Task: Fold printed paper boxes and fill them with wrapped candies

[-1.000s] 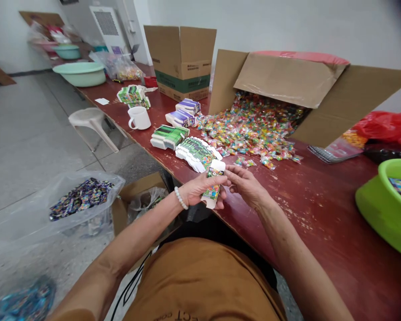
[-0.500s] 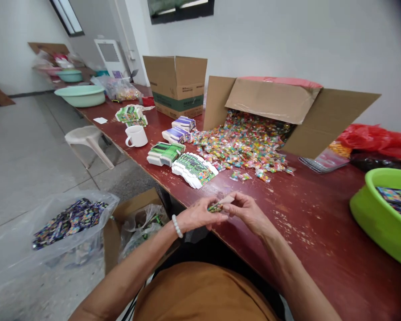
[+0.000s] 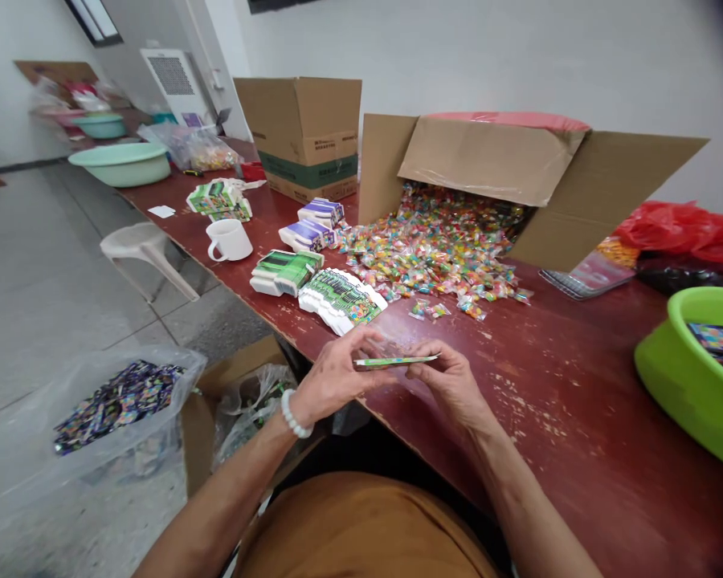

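Between my two hands, over the table's front edge, lies a flat green printed carton (image 3: 391,362), seen nearly edge-on. My left hand (image 3: 341,369), with a pale bead bracelet at the wrist, grips its left end. At the right end, my right hand (image 3: 449,377) pinches it between thumb and fingers. Just beyond my hands is a fanned stack of green printed cartons (image 3: 343,299), with a bundle of green cartons (image 3: 285,273) to its left. A heap of wrapped candies (image 3: 427,253) spills from a tipped cardboard box (image 3: 488,164) behind them.
On the red table (image 3: 554,417) stand a white mug (image 3: 230,240), purple cartons (image 3: 308,235), an upright cardboard box (image 3: 304,136) and a green basin (image 3: 687,393) holding packets. Below at left are a plastic bag of dark packets (image 3: 117,405) and a white stool (image 3: 148,249).
The carton has turned from a tilted, partly covered pose to a level, edge-on one. My hands have moved slightly apart, and the view has shifted a little.
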The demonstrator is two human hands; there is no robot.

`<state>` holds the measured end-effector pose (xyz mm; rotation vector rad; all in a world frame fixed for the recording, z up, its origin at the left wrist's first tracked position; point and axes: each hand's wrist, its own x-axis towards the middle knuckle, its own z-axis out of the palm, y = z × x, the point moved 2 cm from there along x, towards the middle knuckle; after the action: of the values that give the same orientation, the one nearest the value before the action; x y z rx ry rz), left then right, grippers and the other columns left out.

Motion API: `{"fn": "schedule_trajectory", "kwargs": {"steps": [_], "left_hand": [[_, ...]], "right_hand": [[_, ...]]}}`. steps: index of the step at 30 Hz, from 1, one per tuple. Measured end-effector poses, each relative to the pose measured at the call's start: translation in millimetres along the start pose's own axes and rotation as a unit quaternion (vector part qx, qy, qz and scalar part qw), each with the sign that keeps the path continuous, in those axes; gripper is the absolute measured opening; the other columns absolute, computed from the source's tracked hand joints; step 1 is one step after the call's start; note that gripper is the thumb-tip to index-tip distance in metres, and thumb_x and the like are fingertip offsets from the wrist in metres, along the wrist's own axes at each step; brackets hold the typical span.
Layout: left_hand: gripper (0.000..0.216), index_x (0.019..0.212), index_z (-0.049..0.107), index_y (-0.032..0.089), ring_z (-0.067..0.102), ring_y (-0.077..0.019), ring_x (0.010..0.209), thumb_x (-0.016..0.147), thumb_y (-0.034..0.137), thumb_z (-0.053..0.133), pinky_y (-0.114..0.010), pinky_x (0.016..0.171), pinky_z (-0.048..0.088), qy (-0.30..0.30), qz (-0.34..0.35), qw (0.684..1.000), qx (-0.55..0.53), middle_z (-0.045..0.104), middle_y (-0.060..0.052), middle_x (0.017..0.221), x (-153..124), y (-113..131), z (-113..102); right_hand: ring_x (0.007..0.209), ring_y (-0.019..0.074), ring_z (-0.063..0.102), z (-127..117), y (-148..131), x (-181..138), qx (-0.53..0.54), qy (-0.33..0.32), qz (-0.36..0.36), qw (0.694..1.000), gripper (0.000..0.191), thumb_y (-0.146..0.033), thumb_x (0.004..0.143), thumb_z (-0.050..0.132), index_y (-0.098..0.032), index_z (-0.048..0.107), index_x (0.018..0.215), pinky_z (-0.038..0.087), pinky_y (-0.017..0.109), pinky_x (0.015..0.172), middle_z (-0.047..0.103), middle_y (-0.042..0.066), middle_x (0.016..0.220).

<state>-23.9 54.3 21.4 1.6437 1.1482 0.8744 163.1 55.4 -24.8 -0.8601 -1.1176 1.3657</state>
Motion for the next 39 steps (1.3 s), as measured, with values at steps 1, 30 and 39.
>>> {"fn": "schedule_trajectory", "kwargs": {"steps": [1,30,39], "left_hand": [[0.043,0.103,0.063,0.02,0.062,-0.017,0.081,0.068,0.038,0.079,-0.026,0.073,0.049,0.017,0.001,1.0,-0.023,0.067,-0.002,0.092,-3,1,0],[0.04,0.079,0.062,0.016,0.055,-0.0147,0.073,0.06,0.043,0.084,-0.026,0.07,0.043,-0.11,-0.008,0.932,-0.344,0.057,-0.001,0.074,-13,9,14],[0.042,0.089,0.059,0.018,0.057,-0.0132,0.064,0.058,0.027,0.086,-0.026,0.063,0.043,-0.148,-0.056,0.921,-0.356,0.059,0.002,0.07,-16,-2,17]], "right_hand": [[0.072,0.0143,0.06,0,3,-1,0.04,0.01,0.009,0.999,0.021,-0.03,0.063,0.086,-0.025,0.068,0.073,0.048,0.027,0.068,0.066,-0.002,0.08],[0.077,0.0175,0.058,38,6,-38,0.04,-0.086,0.111,0.989,0.029,-0.042,0.069,0.081,-0.023,0.062,0.082,0.047,0.032,0.074,0.063,0.0,0.086],[0.086,0.0179,0.059,9,-18,-30,-0.099,0.026,0.023,0.994,0.027,-0.038,0.08,0.073,-0.026,0.062,0.102,0.047,0.03,0.075,0.064,0.003,0.103]]}}
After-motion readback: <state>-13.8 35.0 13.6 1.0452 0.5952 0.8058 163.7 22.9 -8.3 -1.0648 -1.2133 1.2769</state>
